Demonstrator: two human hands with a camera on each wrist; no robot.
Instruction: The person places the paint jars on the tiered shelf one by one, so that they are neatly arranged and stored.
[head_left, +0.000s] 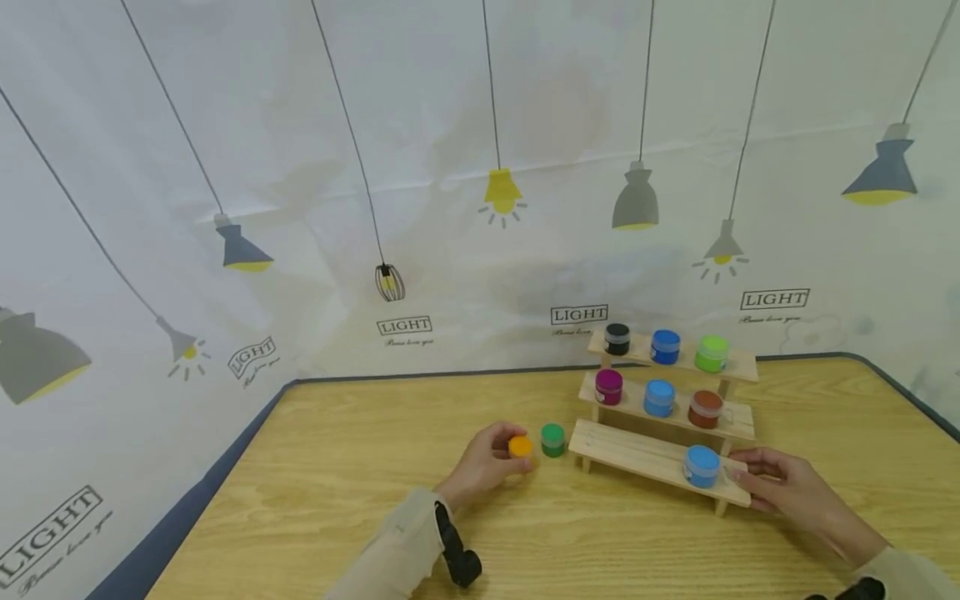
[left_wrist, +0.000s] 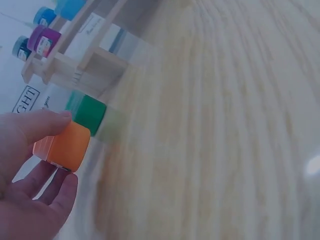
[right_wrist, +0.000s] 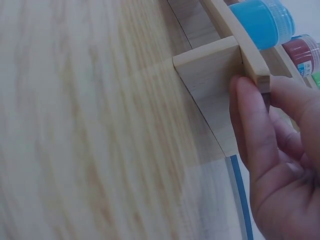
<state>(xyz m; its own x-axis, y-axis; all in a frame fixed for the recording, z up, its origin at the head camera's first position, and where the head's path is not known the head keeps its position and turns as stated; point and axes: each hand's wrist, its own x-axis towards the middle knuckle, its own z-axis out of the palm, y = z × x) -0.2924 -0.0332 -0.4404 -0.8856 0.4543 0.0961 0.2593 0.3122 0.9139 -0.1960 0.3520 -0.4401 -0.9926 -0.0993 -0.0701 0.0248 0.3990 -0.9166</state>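
The bench (head_left: 315, 500) is pale wood-grain laminate with a dark blue rim, smooth and slick-looking, so the stepped wooden rack (head_left: 637, 454) near its back edge could slide if it were not steadied; the rack is three tiers of plain, unfinished plank on flat side supports, square-edged and light; the right hand (head_left: 787, 487) holds the right end of its lowest plank, fingers (right_wrist: 255, 130) curled over the plank's end and clamped on it, which seems a sound brace as long as the grip stays low and firm; the left hand (head_left: 483, 467) lies toward the middle of the bench, just left of the rack, with thumb and fingers (left_wrist: 40, 125) pinching the orange jar (left_wrist: 64, 146); that jar is a small squat cylinder with a matt plastic lid, best held by its sides and kept upright; a green jar (head_left: 552, 439) of the same shape stands on the bench just beside it; a blue jar (head_left: 702, 465) sits on the lowest plank by the right hand.
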